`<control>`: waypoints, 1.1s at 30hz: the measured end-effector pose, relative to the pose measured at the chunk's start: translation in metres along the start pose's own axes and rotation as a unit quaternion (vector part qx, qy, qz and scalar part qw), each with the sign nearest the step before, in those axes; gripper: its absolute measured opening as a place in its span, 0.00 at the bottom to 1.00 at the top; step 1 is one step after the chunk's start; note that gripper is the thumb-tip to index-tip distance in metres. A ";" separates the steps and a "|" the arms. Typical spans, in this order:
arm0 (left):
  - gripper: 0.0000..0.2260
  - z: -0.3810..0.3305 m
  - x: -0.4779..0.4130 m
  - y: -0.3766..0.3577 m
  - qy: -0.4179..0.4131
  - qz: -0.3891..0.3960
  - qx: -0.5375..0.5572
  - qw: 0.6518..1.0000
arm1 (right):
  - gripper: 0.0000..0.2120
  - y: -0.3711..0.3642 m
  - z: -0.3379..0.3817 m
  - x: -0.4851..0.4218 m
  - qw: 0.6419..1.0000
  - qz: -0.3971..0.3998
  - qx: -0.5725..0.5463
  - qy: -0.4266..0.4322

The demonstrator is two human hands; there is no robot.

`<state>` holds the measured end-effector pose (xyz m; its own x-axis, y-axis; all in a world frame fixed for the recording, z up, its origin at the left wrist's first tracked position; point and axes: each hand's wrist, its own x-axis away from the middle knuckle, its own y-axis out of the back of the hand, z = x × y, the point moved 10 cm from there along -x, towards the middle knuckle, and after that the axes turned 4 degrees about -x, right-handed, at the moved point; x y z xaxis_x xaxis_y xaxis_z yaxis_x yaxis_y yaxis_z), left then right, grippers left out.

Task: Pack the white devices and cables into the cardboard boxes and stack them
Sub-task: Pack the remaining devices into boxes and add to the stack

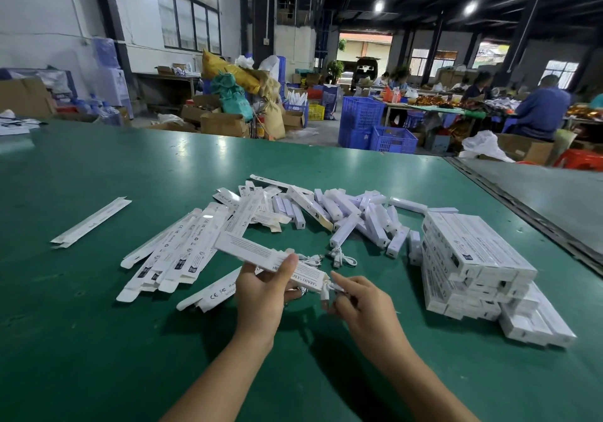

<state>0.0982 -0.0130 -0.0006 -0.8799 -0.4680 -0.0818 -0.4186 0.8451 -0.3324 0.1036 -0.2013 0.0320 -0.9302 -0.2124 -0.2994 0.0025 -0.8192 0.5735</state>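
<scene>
While the left hand grips the long white box just above the middle of the green surface, the right hand pinches a white cable at the box's 3 o'clock end. Feeding it in straight, with the box held steady, should spare the flap. Loose cables lie just beyond at 12 o'clock, with white devices farther on. Flat boxes lie at 9 o'clock and the packed stack at 3 o'clock, none blocking the hands.

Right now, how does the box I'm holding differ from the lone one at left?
The held box is squared up in the left hand; the lone box lies flattened on the table. The right hand pinches a cable at the held box's end; the lone box is untouched. Both white.
</scene>
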 end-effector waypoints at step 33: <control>0.16 0.003 0.004 0.000 -0.009 -0.022 0.007 1.000 | 0.02 -0.002 -0.033 0.001 0.968 -0.075 -0.216 -0.107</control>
<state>0.0954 -0.0153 -0.0040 -0.8566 -0.5092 -0.0830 -0.4534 0.8198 -0.3498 0.1149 -0.2175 0.0051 -0.9865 0.0040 -0.1637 -0.0288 -0.9883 0.1498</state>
